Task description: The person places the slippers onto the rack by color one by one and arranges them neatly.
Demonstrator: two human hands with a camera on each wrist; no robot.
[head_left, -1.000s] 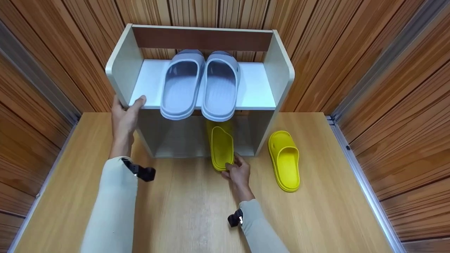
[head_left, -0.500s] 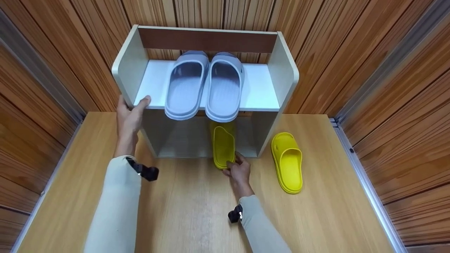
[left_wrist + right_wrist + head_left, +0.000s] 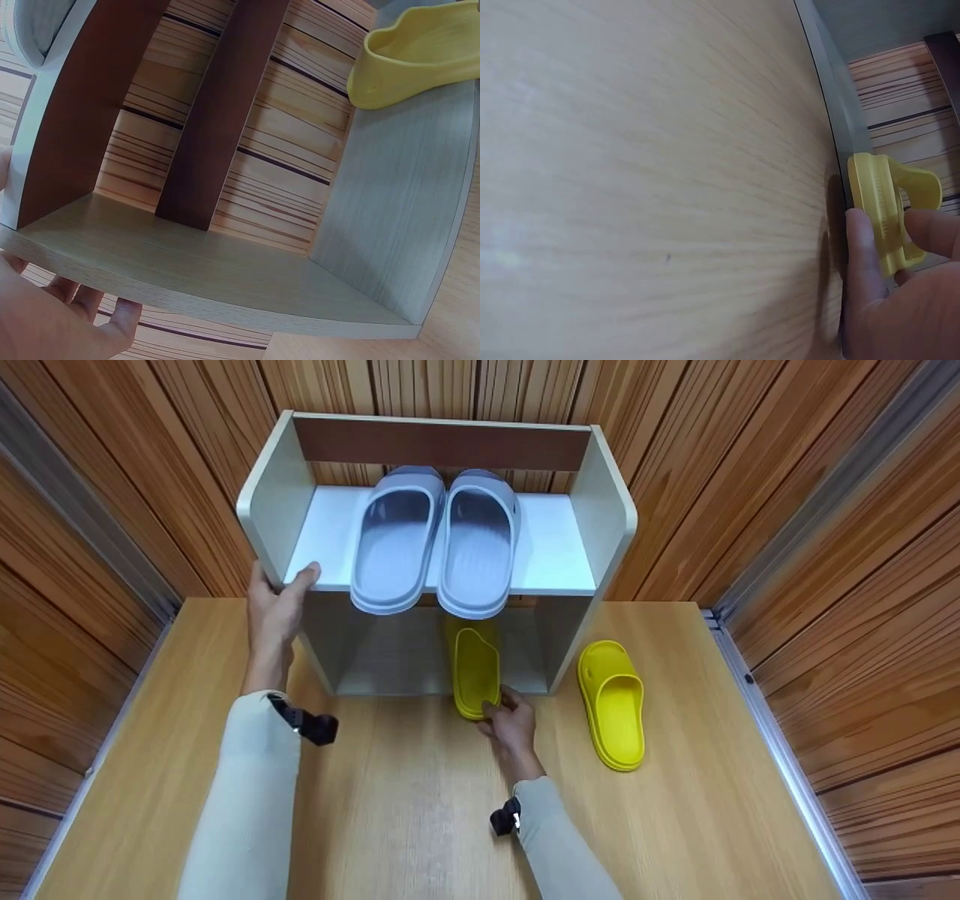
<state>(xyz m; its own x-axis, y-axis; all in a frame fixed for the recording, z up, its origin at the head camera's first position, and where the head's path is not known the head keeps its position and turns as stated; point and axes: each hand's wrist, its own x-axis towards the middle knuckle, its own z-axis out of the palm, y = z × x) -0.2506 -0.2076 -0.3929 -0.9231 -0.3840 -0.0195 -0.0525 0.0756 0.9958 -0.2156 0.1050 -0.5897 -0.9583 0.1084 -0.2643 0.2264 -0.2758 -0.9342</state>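
A two-level white shoe rack [image 3: 600, 514] stands against the back wall. My left hand [image 3: 271, 615] grips its left side panel where the upper shelf meets it, thumb on top; in the left wrist view the fingers [image 3: 86, 300] lie along the panel's outer side. On the lower shelf is a yellow slipper [image 3: 476, 671], its heel jutting past the front edge. My right hand [image 3: 514, 727] pinches that heel at its right side, thumb and fingers on opposite faces in the right wrist view. The slipper's toe is shaded under the upper shelf.
A pair of grey-blue slippers, the left slipper [image 3: 394, 551] and the right slipper [image 3: 476, 555], sits on the upper shelf, heels overhanging its front. Another yellow slipper [image 3: 615, 709] lies on the wooden floor [image 3: 390, 810] right of the rack. Wood-panelled walls [image 3: 847, 585] enclose three sides.
The yellow slipper in my right hand has slid slightly deeper into the lower shelf. My left hand keeps its grip on the rack. The head view has shifted a little.
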